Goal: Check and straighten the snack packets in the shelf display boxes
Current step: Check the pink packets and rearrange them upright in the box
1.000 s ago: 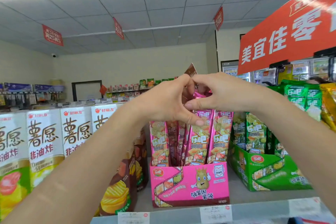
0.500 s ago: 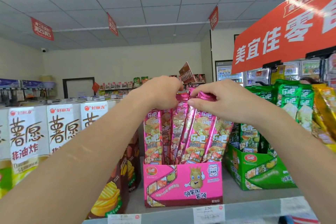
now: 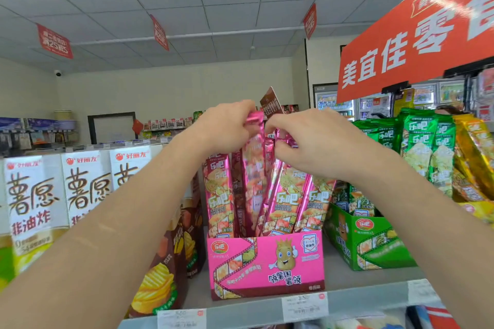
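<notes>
While the left hand point(image 3: 227, 127) pinches one top and the right hand point(image 3: 318, 144) grips another, glossy pink snack packets point(image 3: 283, 195) lean unevenly in their pink display box point(image 3: 267, 264).

L hand point(image 3: 227, 128), R hand point(image 3: 316, 145) pinching.

You have long, shiny pink snack packets point(image 3: 283, 195) standing in a pink box point(image 3: 267, 262) on the shelf point(image 3: 361, 283). The left one stands straight. The others tilt.
</notes>
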Demonstrator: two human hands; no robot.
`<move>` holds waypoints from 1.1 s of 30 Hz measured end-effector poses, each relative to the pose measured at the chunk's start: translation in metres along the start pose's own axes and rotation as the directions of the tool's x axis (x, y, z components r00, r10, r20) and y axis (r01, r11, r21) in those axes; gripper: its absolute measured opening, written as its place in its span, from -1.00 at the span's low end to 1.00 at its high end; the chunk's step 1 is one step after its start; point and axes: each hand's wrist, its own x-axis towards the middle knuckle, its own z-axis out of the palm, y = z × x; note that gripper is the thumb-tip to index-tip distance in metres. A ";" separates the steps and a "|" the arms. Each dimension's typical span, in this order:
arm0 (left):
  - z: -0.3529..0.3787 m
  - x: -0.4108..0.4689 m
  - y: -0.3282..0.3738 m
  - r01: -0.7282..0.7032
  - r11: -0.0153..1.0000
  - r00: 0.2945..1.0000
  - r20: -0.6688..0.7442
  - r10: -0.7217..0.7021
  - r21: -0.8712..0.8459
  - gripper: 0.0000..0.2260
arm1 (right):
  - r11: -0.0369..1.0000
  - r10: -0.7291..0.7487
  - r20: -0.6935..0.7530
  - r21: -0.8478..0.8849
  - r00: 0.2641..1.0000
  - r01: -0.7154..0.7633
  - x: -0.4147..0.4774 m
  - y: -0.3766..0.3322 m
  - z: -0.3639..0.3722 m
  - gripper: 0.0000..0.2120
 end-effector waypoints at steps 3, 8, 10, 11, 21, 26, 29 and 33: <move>-0.005 -0.001 0.005 0.012 0.996 0.949 -0.312 -0.037 -0.083 -0.82 | 0.999 0.024 0.042 -0.024 0.999 -0.023 -0.002 0.004 0.001 -0.69; -0.020 -0.016 0.018 -0.204 0.927 0.736 -0.674 -0.066 -0.314 -0.78 | 0.997 0.043 0.082 -0.063 0.996 -0.038 -0.006 0.001 -0.002 -0.57; -0.026 -0.025 0.021 -0.251 0.908 0.659 -0.747 -0.093 -0.334 -0.80 | 0.997 0.055 0.095 -0.052 0.994 -0.050 -0.007 -0.002 -0.004 -0.48; -0.029 -0.028 0.021 -0.264 0.907 0.623 -0.776 -0.101 -0.329 -0.81 | 0.998 0.057 0.098 -0.046 0.994 -0.052 -0.007 -0.003 -0.006 -0.46; -0.059 -0.060 0.022 -0.340 0.921 0.329 -0.942 -0.072 -0.189 -0.82 | 0.939 0.094 -0.018 0.335 0.995 -0.083 -0.006 -0.006 -0.021 -0.45; -0.077 -0.066 0.033 -0.496 0.837 0.277 -0.956 -0.098 -0.229 -0.90 | 0.769 0.064 -0.095 0.639 0.993 0.012 -0.013 -0.024 -0.033 -0.46; -0.080 -0.069 0.041 -0.567 0.753 0.292 -0.936 -0.195 -0.334 -0.91 | 0.569 -0.012 -0.086 0.819 0.996 0.078 -0.022 -0.036 -0.038 -0.59; -0.078 -0.076 0.047 -0.619 0.528 0.461 -0.813 -0.355 -0.582 -0.91 | 0.054 -0.181 0.046 0.998 0.982 -0.037 -0.048 -0.047 -0.037 -0.63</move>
